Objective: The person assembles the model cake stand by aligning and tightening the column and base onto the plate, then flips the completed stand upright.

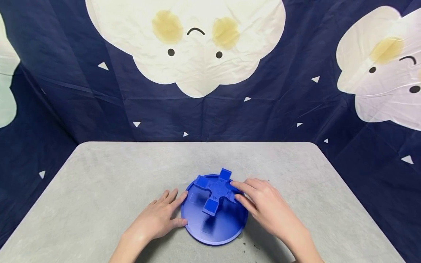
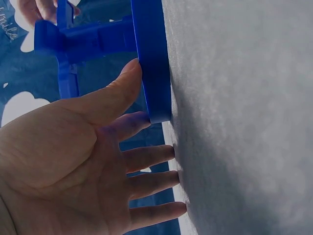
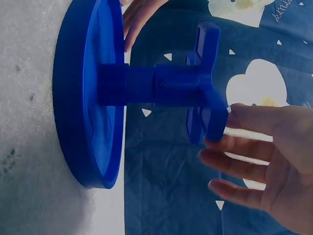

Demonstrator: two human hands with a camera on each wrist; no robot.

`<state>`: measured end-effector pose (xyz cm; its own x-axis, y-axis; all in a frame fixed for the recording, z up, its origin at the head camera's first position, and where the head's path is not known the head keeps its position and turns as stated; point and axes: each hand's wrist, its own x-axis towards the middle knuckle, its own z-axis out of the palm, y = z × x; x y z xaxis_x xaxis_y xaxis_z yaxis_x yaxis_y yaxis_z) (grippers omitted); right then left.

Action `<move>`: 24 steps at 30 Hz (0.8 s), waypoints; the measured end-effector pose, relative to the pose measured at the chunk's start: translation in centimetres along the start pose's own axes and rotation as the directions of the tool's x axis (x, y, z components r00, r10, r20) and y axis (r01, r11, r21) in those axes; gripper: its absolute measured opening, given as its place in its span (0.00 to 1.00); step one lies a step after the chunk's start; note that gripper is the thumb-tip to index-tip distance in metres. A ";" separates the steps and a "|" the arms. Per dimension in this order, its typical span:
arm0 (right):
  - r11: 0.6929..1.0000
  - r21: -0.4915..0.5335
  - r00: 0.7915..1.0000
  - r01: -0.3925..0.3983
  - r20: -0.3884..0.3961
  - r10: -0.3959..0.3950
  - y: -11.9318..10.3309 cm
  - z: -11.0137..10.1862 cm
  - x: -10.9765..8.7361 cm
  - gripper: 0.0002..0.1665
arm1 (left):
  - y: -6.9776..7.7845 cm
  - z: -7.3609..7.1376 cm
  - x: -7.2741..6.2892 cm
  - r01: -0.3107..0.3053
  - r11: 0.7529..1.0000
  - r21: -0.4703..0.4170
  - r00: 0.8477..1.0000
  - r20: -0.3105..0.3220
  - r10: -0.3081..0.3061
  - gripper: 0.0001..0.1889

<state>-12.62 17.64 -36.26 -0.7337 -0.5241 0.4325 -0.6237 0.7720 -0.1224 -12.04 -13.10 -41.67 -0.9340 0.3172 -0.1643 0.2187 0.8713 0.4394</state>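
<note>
"Head view on my feed: a blue round base [image 1: 223, 232] sits on the grey tabletop [image 1: 98, 182], with a blue cross-shaped top [image 1: 219, 189] above it. What joins them?"

"From above I can't make it out. My right wrist view shows a stepped post [image 3: 146, 84] rising upright from the base, bearing a small marking [image 3: 161, 83] I can't read for certain."

"And the right hand [image 1: 268, 202]?"

"Pinching. Thumb and forefinger hold the nearest arm of the top; from the wrist I also see the other fingers hanging beside it, loosely spread, apart from the post."

"The left hand [image 1: 156, 219]?"

"Fingers extended, closed round nothing. Thumb and forefinger rest against the base's edge. Its wrist view gives me the side wall [image 2: 155, 63] standing on the tabletop, plus three straight fingers reaching down; whether their tips touch the surface, I can't tell."

"Behind?"

"Dark-blue cloth [image 1: 227, 120] with white clouds [image 1: 197, 73]. Only my wrist views catch lettering [image 2: 10, 30] on it."
</note>
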 end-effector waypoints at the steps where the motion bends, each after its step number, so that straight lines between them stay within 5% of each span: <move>1: 1.000 0.007 1.000 0.011 -0.014 -0.011 0.0 0.0 0.0 0.18 | 0.0 0.0 0.0 0.000 1.000 -0.002 1.000 0.001 0.000 0.43; 8: 0.999 0.038 0.999 0.007 -0.039 -0.005 0.1 0.3 0.1 0.21 | -0.1 0.1 0.0 -0.004 1.000 0.002 1.000 -0.005 0.004 0.43; 24: 0.986 0.148 0.976 -0.074 0.214 0.041 -0.9 2.3 0.3 0.33 | -0.1 0.0 0.0 -0.001 1.000 -0.001 1.000 -0.004 0.001 0.43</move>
<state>-12.87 16.00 -38.07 -0.7991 -0.5569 0.2263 -0.6011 0.7466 -0.2851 -12.06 -13.13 -41.71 -0.9350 0.3162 -0.1604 0.2189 0.8708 0.4403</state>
